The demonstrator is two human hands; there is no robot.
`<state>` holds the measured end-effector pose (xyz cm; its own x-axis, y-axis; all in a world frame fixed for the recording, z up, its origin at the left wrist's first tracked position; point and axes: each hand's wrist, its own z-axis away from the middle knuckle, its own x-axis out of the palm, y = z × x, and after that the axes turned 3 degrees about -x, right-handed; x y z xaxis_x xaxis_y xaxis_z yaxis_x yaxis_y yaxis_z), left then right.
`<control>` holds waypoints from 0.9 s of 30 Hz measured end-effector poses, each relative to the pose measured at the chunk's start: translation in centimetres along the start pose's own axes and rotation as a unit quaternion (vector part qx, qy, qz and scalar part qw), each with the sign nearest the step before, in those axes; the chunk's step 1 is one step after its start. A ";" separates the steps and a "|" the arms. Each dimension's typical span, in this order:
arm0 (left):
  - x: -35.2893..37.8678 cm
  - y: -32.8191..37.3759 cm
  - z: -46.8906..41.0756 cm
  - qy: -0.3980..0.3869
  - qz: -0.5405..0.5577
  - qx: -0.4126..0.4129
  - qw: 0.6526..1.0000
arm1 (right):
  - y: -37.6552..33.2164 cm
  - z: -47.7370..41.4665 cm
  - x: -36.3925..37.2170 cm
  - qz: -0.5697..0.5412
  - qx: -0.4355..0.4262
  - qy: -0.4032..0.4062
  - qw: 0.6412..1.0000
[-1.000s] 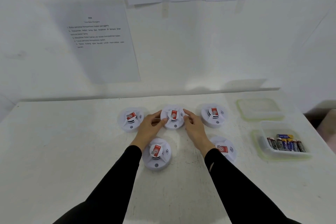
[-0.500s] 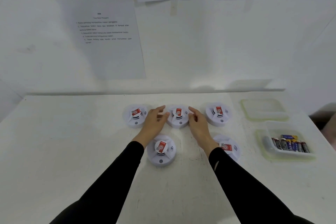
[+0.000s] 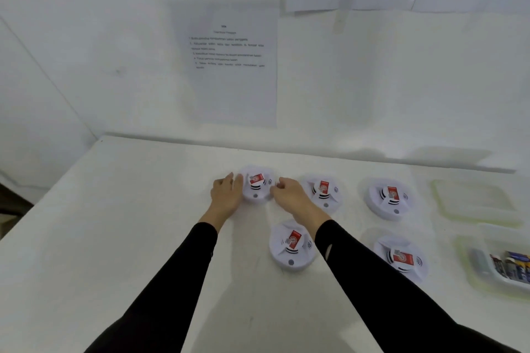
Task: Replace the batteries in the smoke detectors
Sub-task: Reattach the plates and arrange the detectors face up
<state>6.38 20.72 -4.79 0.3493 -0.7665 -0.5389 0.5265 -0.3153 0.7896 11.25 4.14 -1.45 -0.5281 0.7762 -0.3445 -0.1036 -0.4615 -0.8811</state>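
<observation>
- Five round white smoke detectors lie flat on the white surface (image 3: 120, 238), faces up: three in a back row, two in a nearer row.
- Back-left detector (image 3: 257, 184) sits between the two hands. Its red label tilts up toward the right; a small round button sits at its near edge, so its front points toward the person.
- Being round, the detectors have no clear long axis; only the red labels give a heading.
- Back-middle detector (image 3: 323, 193) lies just right of the right hand, label nearly upright. Back-right detector (image 3: 387, 198) stands apart from it, label upright.
- Near-left detector (image 3: 291, 246) lies between the forearms, label leaning right. Near-right detector (image 3: 401, 257) is partly covered by the right sleeve, label lying almost sideways.
- Left hand (image 3: 226, 195): palm down, fingers extended and loosely open, fingertips touching the left rim of the back-left detector.
- Right hand (image 3: 289, 195): fingers curled inward, tips at the right rim of the same detector. Whether it actually grips, I cannot tell.
- Both arms reach forward in black sleeves, forearms roughly parallel.
- At the right, a clear tray (image 3: 470, 266) holds batteries (image 3: 510, 266) lying side by side; brand print is too blurred to read.
- Behind the tray lies a flat clear lid (image 3: 473, 200).
- Printed sheet (image 3: 232, 66) on the wall carries a numbered list; the text is not legible.
- Label graphics on the detectors are too small to read.
</observation>
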 end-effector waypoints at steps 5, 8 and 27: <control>0.7 -0.6 0.4 -0.005 0.057 0.087 0.995 | 1.2 -1.6 1.0 -0.023 -0.013 0.007 1.000; 0.8 -0.8 1.2 -0.018 0.133 0.084 0.987 | 1.5 -1.4 0.9 -0.059 -0.036 0.032 0.997; 1.5 -2.9 1.5 0.009 0.144 0.151 0.978 | 2.4 -1.3 0.5 -0.091 -0.080 0.011 0.993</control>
<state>4.20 19.70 -7.48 0.4648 -0.8383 -0.2849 0.1528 -0.2410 0.9584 11.79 4.00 -4.14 -0.4937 0.8505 -0.1814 -0.0589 -0.2408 -0.9688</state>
